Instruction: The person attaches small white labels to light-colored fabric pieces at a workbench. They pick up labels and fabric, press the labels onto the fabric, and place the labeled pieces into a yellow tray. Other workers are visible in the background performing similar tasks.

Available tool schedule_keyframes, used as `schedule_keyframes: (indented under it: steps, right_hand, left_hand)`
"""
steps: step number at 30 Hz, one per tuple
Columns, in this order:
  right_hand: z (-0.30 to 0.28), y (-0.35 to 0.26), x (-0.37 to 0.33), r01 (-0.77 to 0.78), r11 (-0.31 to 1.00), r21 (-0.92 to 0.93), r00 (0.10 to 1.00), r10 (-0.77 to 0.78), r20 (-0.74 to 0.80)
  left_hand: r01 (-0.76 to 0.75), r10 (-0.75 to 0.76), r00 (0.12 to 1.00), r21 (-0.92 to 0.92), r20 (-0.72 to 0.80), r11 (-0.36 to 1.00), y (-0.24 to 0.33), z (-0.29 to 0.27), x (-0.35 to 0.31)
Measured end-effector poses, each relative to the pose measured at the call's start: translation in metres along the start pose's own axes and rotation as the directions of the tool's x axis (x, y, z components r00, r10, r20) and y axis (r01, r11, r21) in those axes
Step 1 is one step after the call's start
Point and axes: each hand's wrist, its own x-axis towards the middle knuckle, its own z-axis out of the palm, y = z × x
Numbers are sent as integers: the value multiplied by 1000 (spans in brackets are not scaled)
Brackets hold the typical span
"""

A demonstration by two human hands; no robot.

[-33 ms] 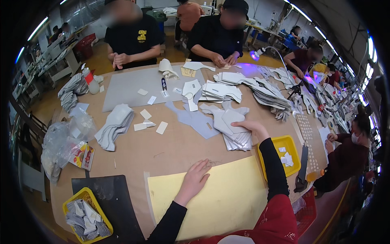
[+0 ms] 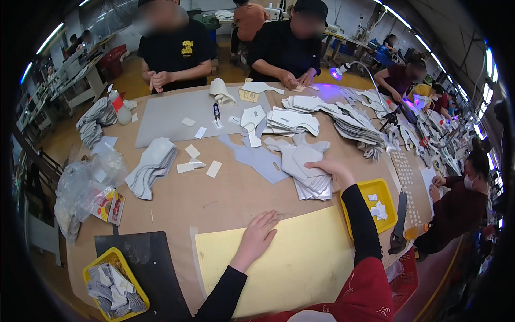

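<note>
My right hand (image 2: 335,170) is at the right edge of a pile of pale grey cut pieces (image 2: 306,185). One digit lies over the top cut piece (image 2: 310,156), and the other fingers are hidden by the piece, so the hand appears to pinch it. My left hand (image 2: 257,235) rests flat, fingers stretched out and holding nothing, across the far edge of a yellow sheet (image 2: 300,257). Left of the pile, a bluish-grey cut piece (image 2: 257,160) with a small slot lies on the brown table covering.
Stacks of cut pieces stand at the back (image 2: 292,121) and left (image 2: 153,166). A yellow tray (image 2: 394,217) holds small white cards; another yellow basket (image 2: 129,268) holds scraps. Nearby are a plastic bag (image 2: 75,188), a bottle (image 2: 122,110) and a lamp (image 2: 336,73). Co-workers stand across and right.
</note>
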Motion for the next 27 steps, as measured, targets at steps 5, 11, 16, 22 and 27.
schedule_keyframes:
  steps: [5, 11, 16, 22, 27]
  right_hand:
    - [21, 3, -29, 272, 959, -86, 956, -279, -87]
    - [-3, -30, -83, 395, 763, -512, 762, -584, -281]
    - [-54, -41, -95, 113, 689, -716, 647, -598, -473]
    - [-32, -3, -50, 152, 571, -807, 780, -570, -256]
    - [2, -20, -50, -24, 519, -854, 802, -500, -327]
  left_hand:
    - [-11, 11, 1000, 2, -5, 1000, 0, -1, 2]
    - [-7, 7, 1000, 19, -15, 1000, -2, -3, 8]
    - [2, -3, 1000, -12, -13, 1000, 1, -4, 7]
    - [-5, 5, 1000, -14, -17, 1000, 4, -6, 9]
    - [16, -16, 1000, 7, -5, 1000, 5, -7, 9]
